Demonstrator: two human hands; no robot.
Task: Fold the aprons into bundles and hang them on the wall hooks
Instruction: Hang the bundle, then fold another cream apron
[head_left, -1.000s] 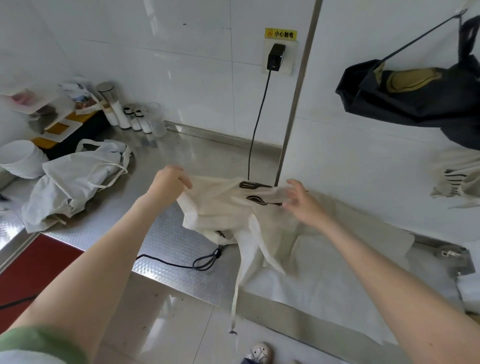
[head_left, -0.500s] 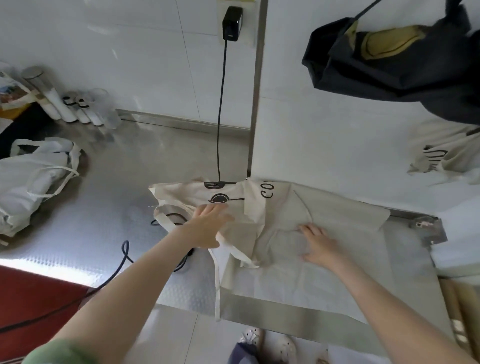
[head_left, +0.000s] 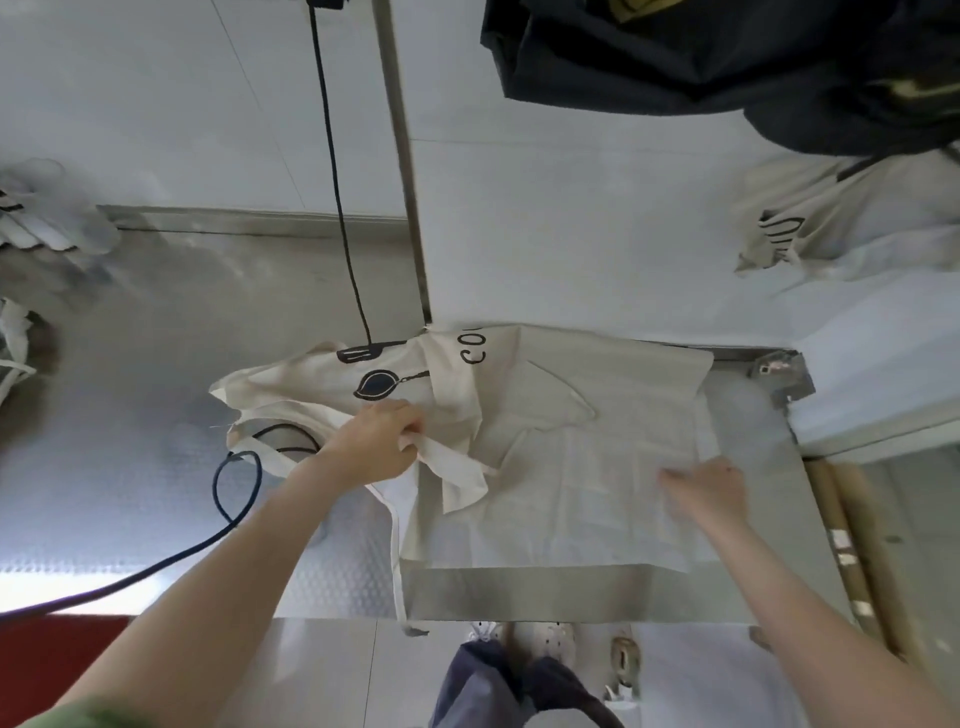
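A cream apron (head_left: 545, 415) with black printed utensils and letters lies partly spread on the steel counter (head_left: 156, 415). My left hand (head_left: 376, 441) grips a bunched fold and strap at its left side. My right hand (head_left: 706, 488) lies on the apron's right part with its fingers on the cloth. One strap (head_left: 397, 561) hangs over the counter's front edge. A dark apron bundle (head_left: 727, 57) hangs on the wall at the top right. Below it, at the right, hangs a cream bundle (head_left: 831, 218).
A black cable (head_left: 337, 197) runs down the wall and loops across the counter under the apron's left corner. Another pale cloth pile (head_left: 15, 343) sits at the far left. Cardboard tubes (head_left: 852, 545) stand to the right of the counter. My shoes show below on the floor.
The apron went from being held up to lying on the counter. My left hand now clutches the fold and strap. My right hand has slid rightward across the cloth. The view tilted further down.
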